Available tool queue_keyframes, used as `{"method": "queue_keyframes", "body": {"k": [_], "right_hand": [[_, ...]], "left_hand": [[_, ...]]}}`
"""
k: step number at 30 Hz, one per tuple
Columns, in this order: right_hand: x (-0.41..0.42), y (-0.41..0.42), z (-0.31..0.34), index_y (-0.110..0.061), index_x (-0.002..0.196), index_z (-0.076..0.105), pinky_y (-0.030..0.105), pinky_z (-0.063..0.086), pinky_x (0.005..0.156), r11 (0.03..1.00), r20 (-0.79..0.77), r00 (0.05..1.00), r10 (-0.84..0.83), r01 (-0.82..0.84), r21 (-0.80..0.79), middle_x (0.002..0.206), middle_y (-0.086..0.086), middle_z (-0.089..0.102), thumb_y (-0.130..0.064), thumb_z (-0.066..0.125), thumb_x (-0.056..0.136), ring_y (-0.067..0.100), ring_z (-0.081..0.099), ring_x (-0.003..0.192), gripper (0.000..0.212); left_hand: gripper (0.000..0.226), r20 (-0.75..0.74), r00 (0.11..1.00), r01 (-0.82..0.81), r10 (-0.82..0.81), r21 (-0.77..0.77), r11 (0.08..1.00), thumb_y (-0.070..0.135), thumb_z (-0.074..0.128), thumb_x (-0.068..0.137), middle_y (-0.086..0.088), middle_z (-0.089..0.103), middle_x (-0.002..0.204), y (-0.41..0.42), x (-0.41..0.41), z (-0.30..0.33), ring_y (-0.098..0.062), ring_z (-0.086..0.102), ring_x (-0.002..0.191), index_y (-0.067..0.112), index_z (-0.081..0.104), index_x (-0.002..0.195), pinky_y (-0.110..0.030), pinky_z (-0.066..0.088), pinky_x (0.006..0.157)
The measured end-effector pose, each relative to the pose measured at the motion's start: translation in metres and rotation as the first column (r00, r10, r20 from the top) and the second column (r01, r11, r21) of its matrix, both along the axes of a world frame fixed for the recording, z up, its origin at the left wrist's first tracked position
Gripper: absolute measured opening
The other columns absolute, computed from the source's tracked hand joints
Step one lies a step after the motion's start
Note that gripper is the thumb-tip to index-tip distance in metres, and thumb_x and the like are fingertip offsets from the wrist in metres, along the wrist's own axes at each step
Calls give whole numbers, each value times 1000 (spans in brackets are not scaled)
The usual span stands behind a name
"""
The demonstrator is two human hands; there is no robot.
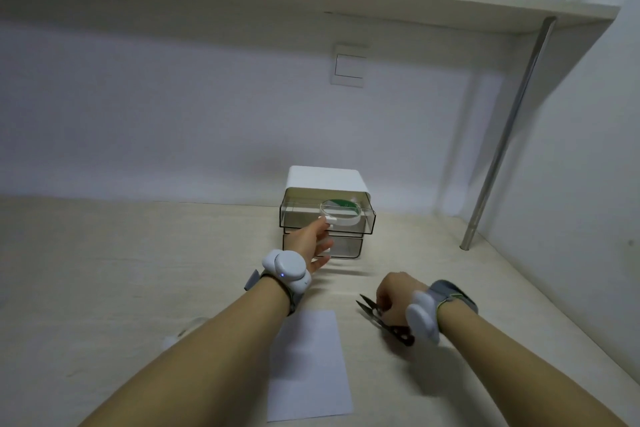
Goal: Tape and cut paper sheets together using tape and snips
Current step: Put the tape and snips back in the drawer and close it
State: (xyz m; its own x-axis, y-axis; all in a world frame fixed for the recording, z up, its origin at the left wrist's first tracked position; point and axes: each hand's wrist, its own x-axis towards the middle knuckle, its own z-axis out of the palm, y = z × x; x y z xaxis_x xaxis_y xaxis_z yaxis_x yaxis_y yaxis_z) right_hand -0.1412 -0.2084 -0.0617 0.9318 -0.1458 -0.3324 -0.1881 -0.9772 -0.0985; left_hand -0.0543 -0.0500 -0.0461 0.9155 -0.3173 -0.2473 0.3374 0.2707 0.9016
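Paper sheet [308,367] lay on the desk [138,270]. Right hand [394,295], at 3 o'clock, gripped snips [384,319]. Left hand [311,243] pinched the drawer [329,215] handle; fetching tape [341,213] is judged next.

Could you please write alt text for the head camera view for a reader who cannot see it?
The left hand reaches to the handle of the open top drawer, which holds a tape roll; the right hand grips black snips beside a paper sheet on the desk.

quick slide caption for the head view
Left hand at the upper drawer holding a tape roll; right hand grips snips beside paper.
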Motion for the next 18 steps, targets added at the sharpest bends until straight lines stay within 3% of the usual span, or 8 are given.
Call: {"method": "queue_keyframes", "body": {"k": [1,3,5,7,9,13,15,18], "right_hand": [[0,-3,9,-13,81,69,25,50,62,981,60,997,-39,27,191,75,9,67,-12,64,82,18,59,62,5],[2,-7,38,-11,80,69,24,55,51,839,207,966,-156,19,544,58,3,68,-2,65,83,9,60,45,10],[18,-6,70,-8,83,70,19,51,43,725,366,884,-292,-46,687,49,-3,64,-3,67,84,5,56,37,6],[43,3,99,-10,85,71,19,50,44,752,509,791,-339,-97,652,53,0,65,-8,72,81,5,55,37,5],[73,17,114,-11,85,75,22,52,53,870,619,736,-274,-85,486,64,6,68,-12,74,78,9,58,46,7],[121,38,113,-11,85,78,28,53,73,986,570,821,-27,-71,149,88,8,75,-17,71,77,23,68,83,12],[138,46,103,-11,89,78,27,51,70,991,491,871,2,-69,119,93,10,75,-20,72,78,23,67,84,15],[153,52,88,-12,89,78,24,47,69,981,492,870,-15,-83,176,95,8,75,-17,68,79,18,63,80,15]], "left_hand": [[15,-2,1000,2,-2,1,1000,31,62,88,1,63,89,0,1,0,-18,57,88,17,68,85,-27,47,69],[14,-10,1000,9,-9,7,1000,30,63,88,2,64,87,0,0,-1,-17,59,89,17,68,85,-28,47,72],[12,-17,1000,9,-8,17,1000,26,61,90,2,65,86,0,2,-2,-15,60,89,17,68,87,-27,46,72],[9,-14,1000,7,-6,35,999,22,58,92,2,64,83,-1,4,-2,-14,60,85,17,66,89,-26,45,68],[8,-3,1000,5,-4,55,999,20,57,92,1,62,78,-2,9,-3,-13,58,81,18,65,89,-25,43,64],[10,5,1000,-1,1,59,998,17,58,90,0,62,77,-6,9,-5,-16,60,85,21,66,84,-24,40,62],[11,13,1000,-2,2,65,998,17,59,88,1,63,76,-8,10,-5,-15,61,83,22,66,81,-25,40,64],[12,6,1000,-3,2,68,998,17,60,87,1,62,75,-7,13,-4,-13,60,76,21,64,76,-25,40,65]]}}
